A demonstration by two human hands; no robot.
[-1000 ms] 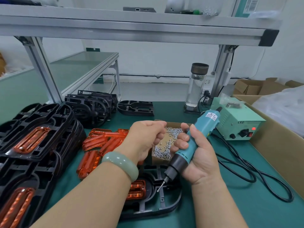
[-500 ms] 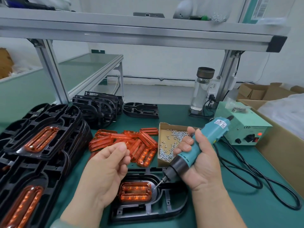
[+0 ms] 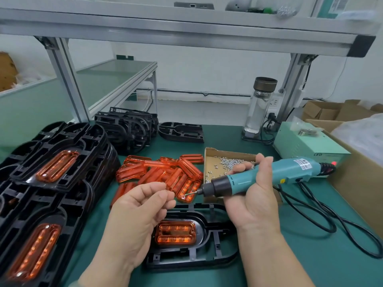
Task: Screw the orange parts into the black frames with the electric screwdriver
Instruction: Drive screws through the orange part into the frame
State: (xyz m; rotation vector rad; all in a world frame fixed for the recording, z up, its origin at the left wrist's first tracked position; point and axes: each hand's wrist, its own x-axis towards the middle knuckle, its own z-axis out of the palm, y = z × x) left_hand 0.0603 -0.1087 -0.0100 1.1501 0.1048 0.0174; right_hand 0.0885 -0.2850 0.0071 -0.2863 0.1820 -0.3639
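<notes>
A shallow cardboard tray [image 3: 209, 160] right of centre holds loose silver screws [image 3: 230, 162]. The big cardboard box [image 3: 356, 183] at the right edge holds a clear plastic bag [image 3: 360, 135], its contents unreadable. In the lower centre a black frame [image 3: 192, 257] lies flat on the green table [image 3: 310, 255] with an orange part [image 3: 176, 232] seated in its recess; loose orange parts [image 3: 161, 172] lie piled just above it, left of the tray. The right hand [image 3: 252, 199] wraps around the electric screwdriver [image 3: 269, 175]. The left hand [image 3: 141, 208] has its fingers curled, thumb and forefinger pinching what looks like a small screw [image 3: 165, 184]. Half a second ago the screwdriver was tilted steeply, tip down at the frame; now it lies nearly level, the bit pointing left at the left fingertips, and the left hand has come up toward it.
</notes>
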